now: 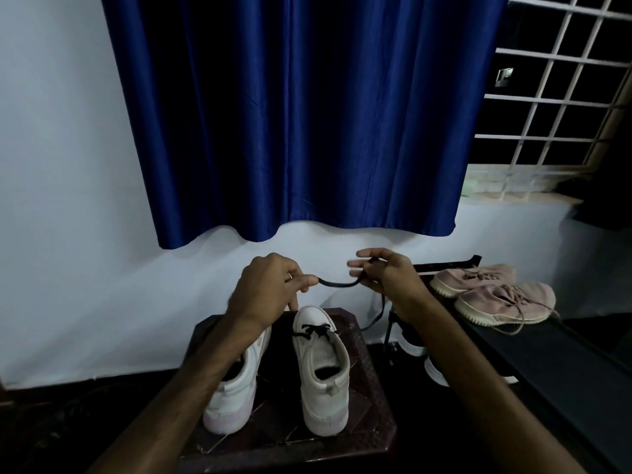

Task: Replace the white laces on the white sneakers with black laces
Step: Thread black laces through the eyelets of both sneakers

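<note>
Above the stool (369, 405), I'm pinching the black lace (338, 283) btwn L hand (270, 285) and R hand (386, 275), both clamped on it; tail hanging toward the white sneaker (321, 367). Early lacing step. Next, prob.: aiming tip into next eyelet.

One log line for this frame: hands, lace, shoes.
hands: left hand and right hand pinch black lace, slack between them | right sneaker: black lacing, lower eyelets only | left sneaker: eyelets hidden | both on stool
</note>
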A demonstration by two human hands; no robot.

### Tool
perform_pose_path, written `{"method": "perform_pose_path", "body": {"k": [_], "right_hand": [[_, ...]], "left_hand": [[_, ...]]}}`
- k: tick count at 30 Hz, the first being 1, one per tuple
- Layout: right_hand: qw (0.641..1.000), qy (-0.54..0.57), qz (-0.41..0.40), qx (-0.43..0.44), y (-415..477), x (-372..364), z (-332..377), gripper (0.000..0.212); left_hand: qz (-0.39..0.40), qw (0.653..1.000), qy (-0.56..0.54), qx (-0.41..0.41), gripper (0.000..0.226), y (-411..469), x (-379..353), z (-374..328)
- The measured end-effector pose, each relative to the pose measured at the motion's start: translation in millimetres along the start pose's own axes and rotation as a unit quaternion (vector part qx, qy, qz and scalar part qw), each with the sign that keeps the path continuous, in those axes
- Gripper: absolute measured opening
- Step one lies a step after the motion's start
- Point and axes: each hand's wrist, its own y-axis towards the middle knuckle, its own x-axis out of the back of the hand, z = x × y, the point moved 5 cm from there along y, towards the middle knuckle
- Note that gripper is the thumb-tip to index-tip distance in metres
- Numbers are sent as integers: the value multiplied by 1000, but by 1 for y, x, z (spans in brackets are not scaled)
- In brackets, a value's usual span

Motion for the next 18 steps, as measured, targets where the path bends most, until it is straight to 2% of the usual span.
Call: {"method": "perform_pose_path", "body": {"k": [1,2,3,4,5,6,7,8,9,10,13,18], "right_hand": [[987,-161,-6,1,0,2,-2,20],[940,-340,-19,13,0,3,-1,24],[870,-490,-46,32,-2,3,1,29],[808,-580,-83,63,-5,1,7,32],[786,-599,-112,105,-11,-5,15,31],[801,-570,-110,148,-15,-11,21,28],[843,-504,-70,175,-17,-17,22,26],[896,-410,-5,173,-20,-25,21,27],[932,-325,68,144,-23,-34,17,28],[947,-270,128,115,-27,-41,12,29],[952,-201,201,110,-31,-48,-3,27],[969,-83,219,76,-27,-38,-13,30]], "left_hand": [[3,1000,4,-5,24,2,-2,0],[19,1000,0,-11,21,4,-6,-1],[46,999,-3,-20,21,5,-11,-2],[76,997,-2,-34,24,5,-16,-3],[99,994,-1,-48,27,4,-21,-5],[111,992,-3,-58,27,3,-24,-6],[114,991,-10,-62,24,1,-26,-8],[113,991,-19,-62,19,0,-28,-8],[110,992,-27,-63,13,0,-29,-10],[105,992,-31,-64,11,-1,-30,-12],[88,994,-15,-69,16,-2,-30,-13],[70,996,-4,-55,25,-6,-28,-10]]}}
